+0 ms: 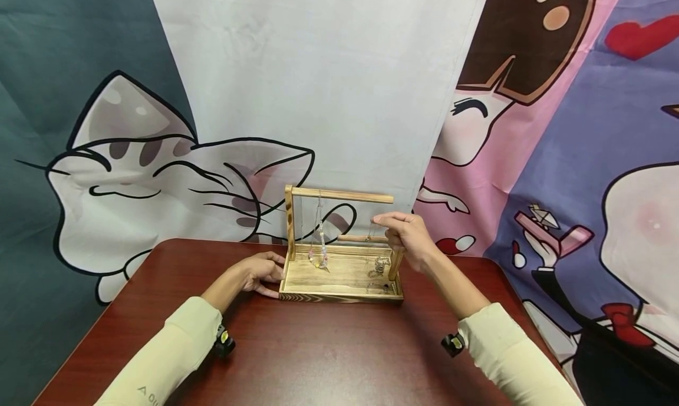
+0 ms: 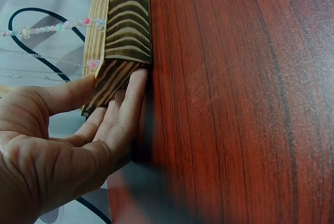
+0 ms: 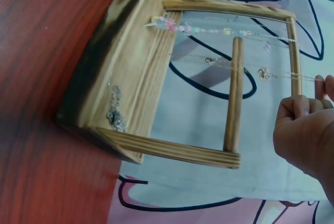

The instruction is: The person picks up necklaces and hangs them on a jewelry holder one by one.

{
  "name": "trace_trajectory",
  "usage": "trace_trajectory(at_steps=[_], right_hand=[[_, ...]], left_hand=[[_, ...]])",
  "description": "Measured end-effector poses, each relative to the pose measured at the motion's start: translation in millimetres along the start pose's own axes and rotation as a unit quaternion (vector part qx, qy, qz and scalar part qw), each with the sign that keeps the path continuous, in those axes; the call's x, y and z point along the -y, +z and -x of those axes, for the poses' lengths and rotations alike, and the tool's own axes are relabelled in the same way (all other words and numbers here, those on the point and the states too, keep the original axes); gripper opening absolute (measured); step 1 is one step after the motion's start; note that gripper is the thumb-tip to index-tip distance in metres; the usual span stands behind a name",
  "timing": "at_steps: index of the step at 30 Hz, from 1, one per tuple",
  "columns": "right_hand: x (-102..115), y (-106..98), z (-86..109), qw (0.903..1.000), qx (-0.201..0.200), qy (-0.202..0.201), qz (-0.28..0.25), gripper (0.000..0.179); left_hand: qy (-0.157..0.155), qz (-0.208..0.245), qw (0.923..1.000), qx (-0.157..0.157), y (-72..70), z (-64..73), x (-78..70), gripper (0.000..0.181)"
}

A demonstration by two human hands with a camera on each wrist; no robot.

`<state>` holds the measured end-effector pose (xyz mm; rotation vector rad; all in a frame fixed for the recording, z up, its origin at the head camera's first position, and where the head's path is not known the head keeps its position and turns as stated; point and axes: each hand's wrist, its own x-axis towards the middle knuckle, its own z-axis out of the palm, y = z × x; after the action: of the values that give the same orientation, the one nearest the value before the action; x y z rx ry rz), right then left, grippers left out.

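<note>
The right hand (image 1: 407,235) is working high now, and from my remote end I'm seeing its thumb and fingertips pinching a pendant chain (image 3: 263,74). The chain is hanging from that pinch, running past the lower bar (image 3: 233,114); whether it is touching that bar, I'm not able to tell. In the head view, the fingertips are sitting just below the free end of the upper bar (image 1: 350,195).

Over on the other side, the left hand (image 1: 262,271) is gripping the left end of the wooden stand (image 1: 339,299). From the wrist I'm catching the thumb pressing at the tray's edge while the fingers are bracing against the end wall and lower corner. The stand itself is standing upright toward the far side of the red-brown table (image 1: 339,347).

Near the stand's left post, a beaded necklace (image 3: 188,27) is hanging from the upper bar, its lower beads reaching down into the tray. At the tray's right, I'm spotting silvery jewelry (image 1: 379,267) lying in a small heap, its shapes blurring together. Behind everything, a cartoon backdrop (image 1: 318,70) is hanging, a smiling cat showing on its left.
</note>
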<state>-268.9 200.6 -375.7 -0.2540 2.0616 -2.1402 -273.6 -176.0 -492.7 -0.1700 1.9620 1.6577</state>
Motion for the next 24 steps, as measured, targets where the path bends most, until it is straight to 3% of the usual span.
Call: trace_trajectory(at_steps=[8, 24], right_hand=[[11.1, -6.5, -1.8, 0.9991, -0.029, -0.018, -0.023, 0.031], [45.2, -17.4, -10.9, 0.996, -0.053, -0.053, -0.049, 0.031]], left_hand=[[-0.002, 0.001, 1.0, -0.001, -2.1, -0.7, -1.2, 0.058], [-0.002, 0.001, 1.0, -0.004, -0.6, -0.7, -0.7, 0.061]])
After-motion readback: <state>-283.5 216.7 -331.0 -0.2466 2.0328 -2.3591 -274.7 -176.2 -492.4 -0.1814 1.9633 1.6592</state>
